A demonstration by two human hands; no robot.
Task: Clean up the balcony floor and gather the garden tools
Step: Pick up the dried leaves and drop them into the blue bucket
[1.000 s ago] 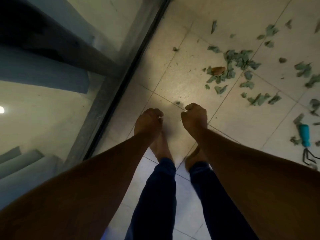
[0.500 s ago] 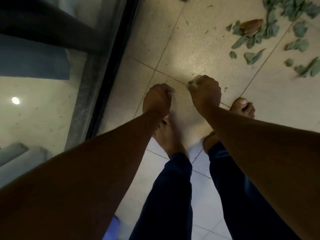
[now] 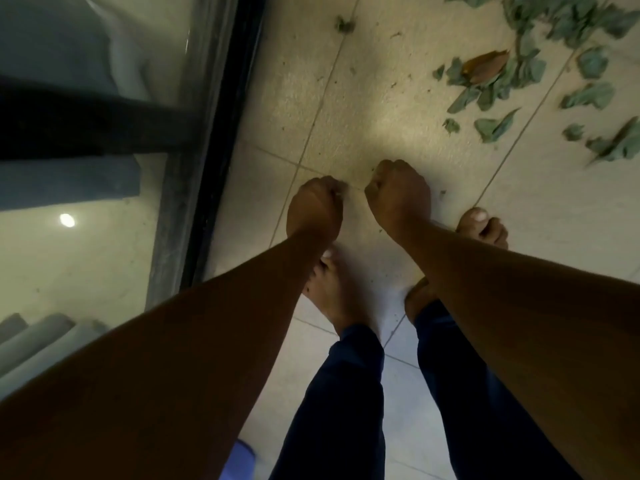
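Both my arms reach down over the tiled balcony floor [image 3: 374, 109]. My left hand [image 3: 315, 206] is closed in a fist, and so is my right hand [image 3: 398, 195] just beside it. Nothing shows inside either fist. Several torn green leaves [image 3: 495, 126] lie scattered on the tiles at the upper right, with one brown dry leaf [image 3: 485, 65] among them. A small green scrap [image 3: 344, 24] lies alone near the top. No garden tool is in view.
A dark metal frame [image 3: 214, 133] with a glass panel [image 3: 86, 254] runs along the left. My bare feet [image 3: 485, 226] stand on the tiles under my hands. The corner of a blue object [image 3: 242, 459] shows at the bottom edge.
The view has shifted left and down, so the leaf pile sits nearer the top right and the teal hand rake has left the frame. The small leaf by my right fist is no longer seen.
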